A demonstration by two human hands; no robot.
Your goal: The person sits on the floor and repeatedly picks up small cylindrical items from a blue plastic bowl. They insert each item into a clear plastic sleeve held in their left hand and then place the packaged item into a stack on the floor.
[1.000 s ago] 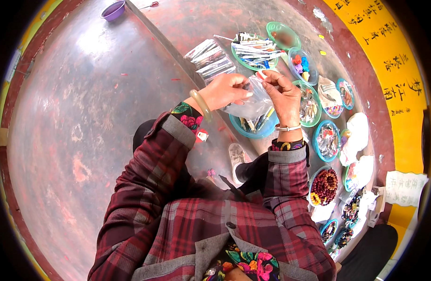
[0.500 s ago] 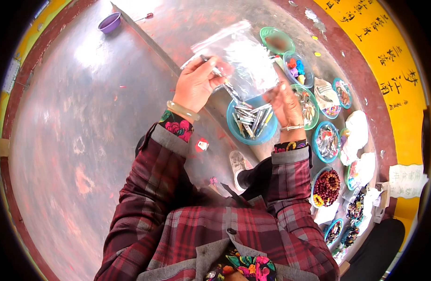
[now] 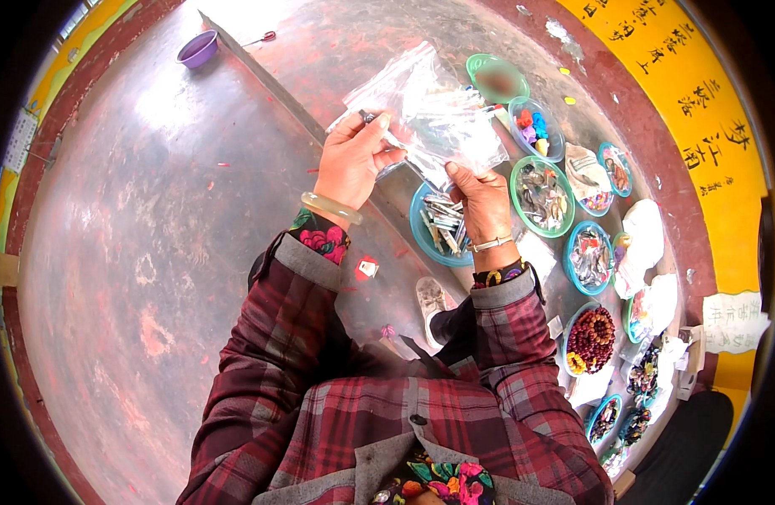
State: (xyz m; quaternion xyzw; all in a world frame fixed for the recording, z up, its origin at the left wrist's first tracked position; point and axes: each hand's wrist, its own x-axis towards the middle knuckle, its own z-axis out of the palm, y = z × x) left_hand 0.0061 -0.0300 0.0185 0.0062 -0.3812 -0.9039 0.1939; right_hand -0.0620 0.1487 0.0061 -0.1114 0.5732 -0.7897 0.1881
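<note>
Right up front, holding the clear plastic bag [image 3: 417, 77] in the air above the floor [image 3: 143, 227], spread wide between both hands! Clenching the left grip [image 3: 350, 160] on the lower left side of the bag, together with a slim dark-ended item [image 3: 368, 117], too small to name. Pinching the lower edge with the right grip [image 3: 484, 202], thumb against fingers. Showing white shapes [image 3: 463, 105] through the film, inside or behind, impossible to tell. Look just below: blue basin [image 3: 414, 224], loaded with slim wrapped pieces [image 3: 445, 220], partly hidden by the right grip. Now over to the right: green basket [image 3: 552, 233] of small packets, just beside the right grip; past it, a bluish bowl [image 3: 559, 140] of coloured bundles [image 3: 535, 126], near the bag, and a green basin [image 3: 487, 61] beyond. On down the row: another blue basin [image 3: 567, 268], then dark red beads [image 3: 591, 332]. Back to the floor, spotting a red-and-white packet [image 3: 367, 268] between left sleeve [image 3: 303, 269] and shoe [image 3: 429, 303]. Way off at upper left, a purple basin [image 3: 197, 50], well apart.
</note>
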